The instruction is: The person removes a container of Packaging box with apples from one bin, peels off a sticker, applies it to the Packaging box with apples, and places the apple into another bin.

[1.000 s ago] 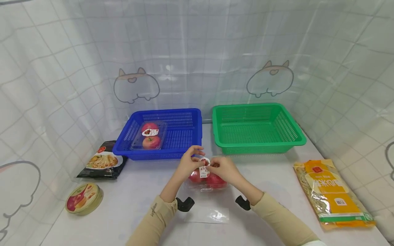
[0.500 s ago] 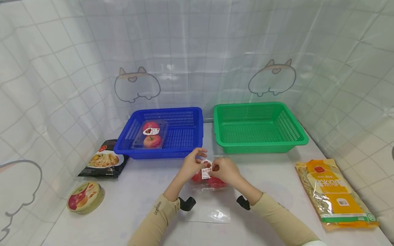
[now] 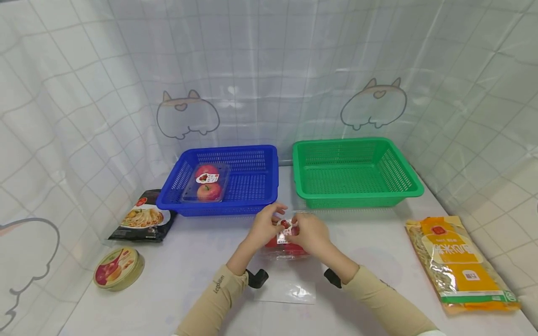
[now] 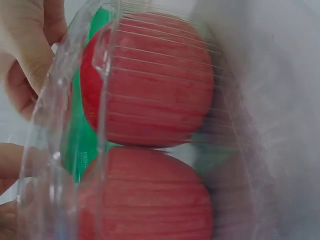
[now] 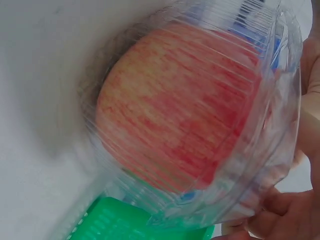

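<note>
Clear ribbed plastic clamshell pack (image 3: 285,246) containing two red apples (image 4: 150,80), side by side, touching. Lid closed; seam and rim visible in both wrist views. Pack rests on white table, front centre, just before gap between blue and green baskets. Small white label with red print (image 3: 284,232) on top, lifted at angle. Apple skin red, streaked yellowish in right wrist view (image 5: 185,110).

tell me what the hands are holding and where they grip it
Both hands, left and right, hold the clear apple box on the table, pinching at its top around the label.
</note>
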`<action>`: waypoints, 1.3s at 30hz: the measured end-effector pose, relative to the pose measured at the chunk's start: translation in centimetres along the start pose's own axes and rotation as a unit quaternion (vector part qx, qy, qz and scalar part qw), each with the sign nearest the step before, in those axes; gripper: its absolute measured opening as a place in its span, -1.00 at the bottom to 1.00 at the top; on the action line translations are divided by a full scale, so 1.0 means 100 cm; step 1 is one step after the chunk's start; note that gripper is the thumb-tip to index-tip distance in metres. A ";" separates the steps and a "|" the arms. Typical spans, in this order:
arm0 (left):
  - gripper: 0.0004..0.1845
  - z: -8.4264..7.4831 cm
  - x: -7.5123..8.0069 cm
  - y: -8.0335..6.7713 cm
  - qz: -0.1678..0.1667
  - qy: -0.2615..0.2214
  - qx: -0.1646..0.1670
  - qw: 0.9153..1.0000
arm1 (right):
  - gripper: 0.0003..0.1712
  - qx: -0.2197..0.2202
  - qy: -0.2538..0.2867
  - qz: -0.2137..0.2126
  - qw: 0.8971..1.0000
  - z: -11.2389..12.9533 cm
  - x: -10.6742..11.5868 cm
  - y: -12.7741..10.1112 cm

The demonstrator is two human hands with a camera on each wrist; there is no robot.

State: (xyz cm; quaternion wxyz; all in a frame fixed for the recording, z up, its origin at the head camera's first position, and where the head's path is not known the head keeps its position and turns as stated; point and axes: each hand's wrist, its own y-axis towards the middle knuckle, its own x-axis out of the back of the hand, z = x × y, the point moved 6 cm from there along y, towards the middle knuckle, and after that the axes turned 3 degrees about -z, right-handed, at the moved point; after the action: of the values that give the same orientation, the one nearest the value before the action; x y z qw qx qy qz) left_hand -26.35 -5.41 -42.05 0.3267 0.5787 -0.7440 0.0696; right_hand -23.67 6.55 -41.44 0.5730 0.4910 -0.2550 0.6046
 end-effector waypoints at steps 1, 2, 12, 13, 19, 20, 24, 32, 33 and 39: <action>-0.49 0.000 -0.001 -0.001 0.001 0.006 -0.008 1.000 | -0.57 0.004 -0.006 -0.005 1.000 0.000 0.000 -0.001; -0.50 -0.001 -0.001 -0.001 0.000 0.016 -0.016 1.000 | -0.54 0.008 -0.012 -0.010 1.000 0.000 0.001 -0.001; -0.67 -0.009 0.003 -0.005 -0.053 0.132 -0.086 0.986 | -0.57 0.048 -0.051 -0.032 0.997 0.003 0.003 -0.006; -0.72 -0.010 0.004 -0.006 -0.060 0.149 -0.098 0.982 | -0.57 0.046 -0.051 -0.031 0.997 0.002 0.002 -0.006; -0.84 -0.009 0.010 -0.018 -0.053 0.242 -0.147 0.958 | -0.55 0.048 -0.043 -0.024 0.998 -0.002 -0.003 -0.007; -0.80 -0.007 0.011 -0.021 -0.043 0.254 -0.149 0.955 | -0.54 0.049 -0.038 -0.021 0.998 -0.002 -0.004 -0.007; -0.58 0.001 0.012 -0.030 -0.005 0.303 -0.138 0.943 | -0.49 0.043 -0.029 -0.008 0.999 -0.005 -0.006 -0.010; -0.42 0.012 0.010 -0.037 0.026 0.310 -0.093 0.946 | -0.44 0.033 -0.011 0.001 0.999 -0.010 -0.007 -0.014; -0.42 0.012 0.010 -0.037 0.027 0.309 -0.087 0.947 | -0.44 0.031 -0.009 0.001 0.999 -0.011 -0.007 -0.015; -0.40 0.017 0.007 -0.036 0.028 0.292 -0.061 0.954 | -0.41 0.026 0.021 -0.018 0.999 -0.016 -0.010 -0.016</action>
State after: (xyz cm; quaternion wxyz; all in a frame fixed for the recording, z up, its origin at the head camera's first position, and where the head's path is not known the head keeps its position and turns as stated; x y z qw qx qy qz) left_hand -23.83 -8.00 -43.99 0.5628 0.4907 -0.6347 0.1992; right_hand -22.73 7.86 -43.32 0.5761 0.4980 -0.2180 0.6104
